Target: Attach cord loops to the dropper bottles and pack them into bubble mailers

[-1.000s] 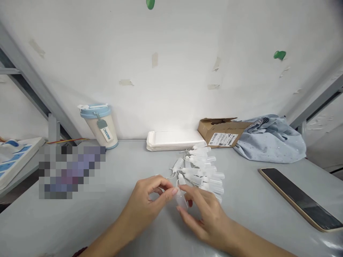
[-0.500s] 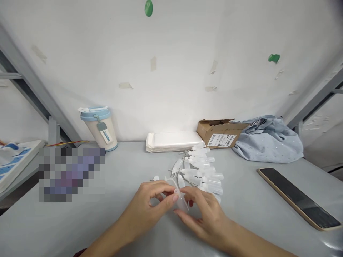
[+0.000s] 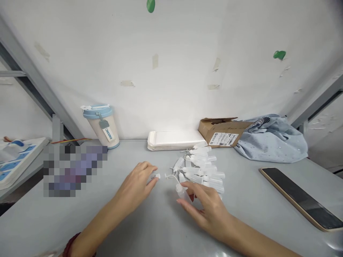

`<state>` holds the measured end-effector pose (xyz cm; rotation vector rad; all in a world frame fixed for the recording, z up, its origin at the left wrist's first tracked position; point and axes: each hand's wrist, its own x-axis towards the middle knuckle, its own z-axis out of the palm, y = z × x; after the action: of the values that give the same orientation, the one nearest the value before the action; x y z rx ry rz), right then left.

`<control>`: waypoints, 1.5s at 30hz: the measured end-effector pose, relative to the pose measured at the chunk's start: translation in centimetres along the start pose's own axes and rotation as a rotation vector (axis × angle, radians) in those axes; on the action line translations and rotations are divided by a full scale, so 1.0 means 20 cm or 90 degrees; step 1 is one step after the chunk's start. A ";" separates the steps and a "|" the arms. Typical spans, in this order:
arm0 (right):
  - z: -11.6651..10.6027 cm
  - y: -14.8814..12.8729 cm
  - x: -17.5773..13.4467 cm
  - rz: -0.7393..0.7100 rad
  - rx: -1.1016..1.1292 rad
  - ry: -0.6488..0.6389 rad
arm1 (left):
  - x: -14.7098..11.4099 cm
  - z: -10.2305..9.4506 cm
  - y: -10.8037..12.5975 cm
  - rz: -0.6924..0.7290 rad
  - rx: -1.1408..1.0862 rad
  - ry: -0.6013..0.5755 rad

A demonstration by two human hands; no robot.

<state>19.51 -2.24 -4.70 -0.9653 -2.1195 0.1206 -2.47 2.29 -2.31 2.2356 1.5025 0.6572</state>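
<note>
In my right hand [image 3: 206, 205] is a small translucent plastic squeeze bottle [image 3: 182, 192], held tilted between thumb and fingers. A thin white strap with a small plug [image 3: 171, 176] loops from its neck. My left hand [image 3: 138, 184] is to the left, thumb and fingers apart around a small white cap-like piece [image 3: 158, 176] on the table; whether they touch it is unclear. Just beyond my right hand lies a pile of similar translucent bottles [image 3: 206, 167] with white tops, partly hidden by that hand.
Behind the pile are a stack of white flat boxes [image 3: 177, 140] and an opened cardboard box [image 3: 225, 134]. A blue-grey cloth [image 3: 273, 142] and a phone [image 3: 300, 196] lie to the right. A tumbler [image 3: 103, 125] and a power strip [image 3: 24, 160] stand left, near a blurred-out patch.
My left hand has left the bottle and moved left to the small white piece. The right hand keeps the bottle, whose neck is now uncovered. The view has shifted slightly.
</note>
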 end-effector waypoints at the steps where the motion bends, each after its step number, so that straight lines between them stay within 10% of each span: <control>1: 0.00 0.00 0.00 0.003 -0.004 -0.004 | 0.00 0.01 -0.02 -0.003 0.022 -0.008; 7: -0.01 0.02 0.02 0.018 -0.030 -0.037 | 0.01 0.07 -0.02 0.014 0.019 -0.029; 15: -0.01 0.01 0.03 0.004 -0.079 -0.092 | -0.02 0.00 0.15 -0.064 -0.350 -0.198; 35: -0.02 0.02 0.06 -0.159 -0.067 0.017 | -0.04 0.01 0.15 -0.133 -0.517 -0.289; 45: -0.04 0.02 0.06 0.144 0.140 -0.049 | -0.06 0.03 0.20 -0.065 -0.417 -0.157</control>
<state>19.91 -1.32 -3.55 -1.0777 -2.0080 0.5009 0.50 -0.28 -0.90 1.6574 1.0693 0.6868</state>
